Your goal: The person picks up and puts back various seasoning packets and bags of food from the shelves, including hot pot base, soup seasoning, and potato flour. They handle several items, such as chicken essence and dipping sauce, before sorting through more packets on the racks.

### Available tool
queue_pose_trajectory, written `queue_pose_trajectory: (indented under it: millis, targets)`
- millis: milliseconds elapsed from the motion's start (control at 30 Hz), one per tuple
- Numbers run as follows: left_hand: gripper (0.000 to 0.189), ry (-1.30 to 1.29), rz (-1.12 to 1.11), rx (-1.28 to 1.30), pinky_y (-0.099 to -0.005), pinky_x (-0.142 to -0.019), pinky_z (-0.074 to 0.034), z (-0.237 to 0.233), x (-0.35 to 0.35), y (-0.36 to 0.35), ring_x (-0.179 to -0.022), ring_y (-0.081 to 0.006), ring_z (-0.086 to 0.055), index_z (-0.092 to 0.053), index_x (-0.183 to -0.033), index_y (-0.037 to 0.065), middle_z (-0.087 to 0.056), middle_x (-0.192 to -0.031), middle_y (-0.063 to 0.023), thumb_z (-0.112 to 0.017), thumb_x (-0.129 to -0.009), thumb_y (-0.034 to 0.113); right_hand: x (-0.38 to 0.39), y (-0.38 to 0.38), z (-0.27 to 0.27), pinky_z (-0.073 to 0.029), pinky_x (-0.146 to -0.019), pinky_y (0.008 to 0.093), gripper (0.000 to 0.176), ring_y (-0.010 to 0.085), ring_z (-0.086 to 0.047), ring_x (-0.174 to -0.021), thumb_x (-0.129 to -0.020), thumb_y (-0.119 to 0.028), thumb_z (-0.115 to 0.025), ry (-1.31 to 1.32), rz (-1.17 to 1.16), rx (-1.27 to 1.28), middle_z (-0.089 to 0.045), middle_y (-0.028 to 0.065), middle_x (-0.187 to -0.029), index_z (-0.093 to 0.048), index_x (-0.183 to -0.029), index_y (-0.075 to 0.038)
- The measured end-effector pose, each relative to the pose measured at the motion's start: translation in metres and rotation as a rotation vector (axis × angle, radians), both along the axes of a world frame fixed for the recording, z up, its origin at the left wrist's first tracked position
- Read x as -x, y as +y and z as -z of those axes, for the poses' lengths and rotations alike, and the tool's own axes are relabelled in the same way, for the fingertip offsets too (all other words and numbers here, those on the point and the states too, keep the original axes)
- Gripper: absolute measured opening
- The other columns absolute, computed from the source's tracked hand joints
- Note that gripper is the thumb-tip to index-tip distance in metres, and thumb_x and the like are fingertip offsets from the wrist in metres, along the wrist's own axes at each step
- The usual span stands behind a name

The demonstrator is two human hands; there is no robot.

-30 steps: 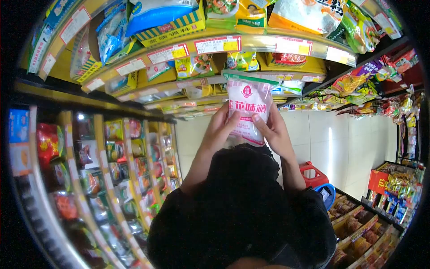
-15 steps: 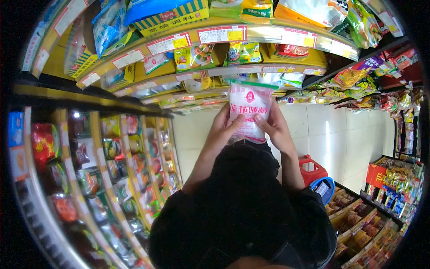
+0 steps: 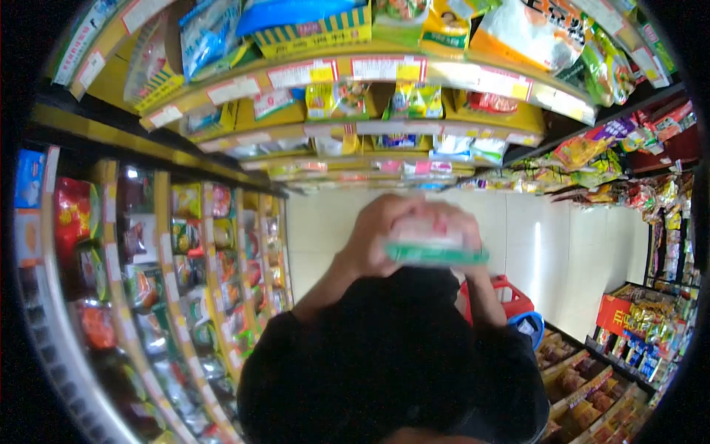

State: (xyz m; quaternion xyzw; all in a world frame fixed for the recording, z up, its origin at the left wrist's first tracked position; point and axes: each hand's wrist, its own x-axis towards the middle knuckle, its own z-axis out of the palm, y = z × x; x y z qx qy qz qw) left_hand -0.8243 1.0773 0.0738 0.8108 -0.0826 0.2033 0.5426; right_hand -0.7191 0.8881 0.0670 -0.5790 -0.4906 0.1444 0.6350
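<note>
A clear plastic bag of MSG (image 3: 435,238) with pink print and a green top edge is held in front of my chest. It is tilted so the green edge faces me, and motion blurs it. My left hand (image 3: 377,231) grips its left side, with the fingers over the far part. On the other side my right hand (image 3: 467,226) is closed around the bag, its fingers partly hidden and smeared.
Ahead rise shelves (image 3: 310,70) of packaged seasonings with price labels. Another rack of packets (image 3: 148,274) stands on the left. Near my right arm are a red plastic stool (image 3: 510,292) and a blue bucket (image 3: 529,325). Snack displays (image 3: 636,318) line the right.
Both hands have brought the bag lower and closer to my body. Its printed front, upright and facing me before, is now tipped over with the green edge toward me.
</note>
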Motion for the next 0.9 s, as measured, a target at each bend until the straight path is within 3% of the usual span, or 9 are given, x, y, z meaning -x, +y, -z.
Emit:
queue_pose_trajectory:
  millis: [100,167,267,333,467,567,667,733,900]
  targets:
    - [0.058,-0.149,-0.141,0.051,-0.0454,-0.093,-0.050,0.021,-0.020,0.002,-0.106,-0.0361,-0.064,-0.058,-0.129,0.007,-0.066,-0.113,-0.0128,-0.079,-0.077,0.019,-0.018,0.010,0.002,-0.050,-0.102,0.0460,0.046,0.0374,-0.066,-0.116,-0.075,0.000,-0.070,-0.232,0.144,0.164,-0.071,0.0174,-0.123,-0.067,-0.120,-0.006]
    - [0.057,-0.124,-0.113,-0.125,-0.0454,-0.091,-0.051,0.026,-0.022,0.013,-0.104,-0.0364,-0.065,-0.059,-0.128,0.007,-0.066,-0.112,-0.0129,-0.079,-0.076,0.021,-0.030,0.014,0.011,-0.051,-0.101,0.0460,0.045,0.0372,-0.067,-0.115,-0.076,-0.002,-0.068,-0.140,-0.025,0.034,-0.071,0.0165,-0.122,-0.068,-0.121,-0.007]
    - [0.052,-0.175,-0.124,-0.160,-0.0453,-0.090,-0.053,0.026,-0.019,0.002,-0.102,-0.0364,-0.066,-0.062,-0.123,0.006,-0.067,-0.112,-0.0140,-0.080,-0.078,0.025,-0.021,0.014,0.008,-0.052,-0.100,0.0462,0.038,0.0358,-0.067,-0.114,-0.080,-0.014,-0.075,-0.142,0.203,0.076,-0.072,0.0164,-0.121,-0.070,-0.117,-0.009]
    - [0.050,-0.195,-0.147,-0.137,-0.0455,-0.089,-0.053,0.024,-0.028,0.005,-0.102,-0.0358,-0.066,-0.063,-0.121,0.007,-0.067,-0.114,-0.0144,-0.081,-0.078,0.025,-0.027,0.016,-0.005,-0.051,-0.100,0.0459,0.040,0.0369,-0.067,-0.113,-0.078,-0.008,-0.072,-0.248,0.032,-0.050,-0.072,0.0163,-0.119,-0.069,-0.117,-0.006]
    - [0.052,-0.199,-0.178,-0.038,-0.0435,-0.091,-0.053,0.014,-0.031,-0.001,-0.104,-0.0326,-0.067,-0.064,-0.120,0.008,-0.069,-0.114,-0.0130,-0.085,-0.075,0.024,-0.027,0.000,0.026,-0.052,-0.099,0.0467,0.031,0.0364,-0.068,-0.111,-0.090,-0.014,-0.071,-0.158,0.195,0.182,-0.070,0.0202,-0.123,-0.064,-0.119,-0.009]
    - [0.051,-0.185,-0.195,-0.199,-0.0430,-0.087,-0.054,-0.002,-0.039,0.012,-0.100,-0.0325,-0.069,-0.065,-0.117,0.006,-0.070,-0.109,-0.0135,-0.085,-0.076,0.028,-0.046,0.019,0.014,-0.052,-0.097,0.0443,0.030,0.0327,-0.066,-0.112,-0.090,-0.015,-0.069,-0.157,-0.020,-0.099,-0.069,0.0181,-0.121,-0.064,-0.117,-0.005]
    - [0.059,-0.119,-0.241,-0.111,-0.0430,-0.084,-0.055,-0.016,-0.038,-0.001,-0.097,-0.0348,-0.070,-0.056,-0.130,0.003,-0.069,-0.103,-0.0167,-0.081,-0.086,0.034,-0.038,0.015,0.020,-0.050,-0.101,0.0430,0.039,0.0283,-0.061,-0.121,-0.096,-0.010,-0.068,-0.246,0.256,0.037,-0.060,0.0165,-0.135,-0.056,-0.132,-0.003]
    - [0.066,0.099,-0.295,0.135,-0.0428,-0.084,-0.055,-0.011,-0.052,-0.001,-0.099,-0.0373,-0.069,-0.049,-0.138,0.004,-0.069,-0.102,-0.0181,-0.078,-0.090,0.037,-0.030,0.030,0.015,-0.048,-0.103,0.0392,0.048,0.0224,-0.060,-0.121,-0.100,-0.004,-0.062,0.425,0.204,-0.002,-0.060,0.0134,-0.136,-0.046,-0.145,-0.001]
    - [0.063,-0.002,-0.148,0.295,-0.0340,-0.085,-0.053,-0.013,-0.056,0.002,-0.097,-0.0201,-0.067,-0.046,-0.139,0.002,-0.070,-0.105,-0.0119,-0.078,-0.093,0.030,-0.028,0.032,-0.017,-0.048,-0.100,0.0317,0.054,0.0155,-0.057,-0.119,-0.099,-0.002,-0.065,0.649,0.297,-0.083,-0.059,0.0117,-0.134,-0.042,-0.148,0.001]
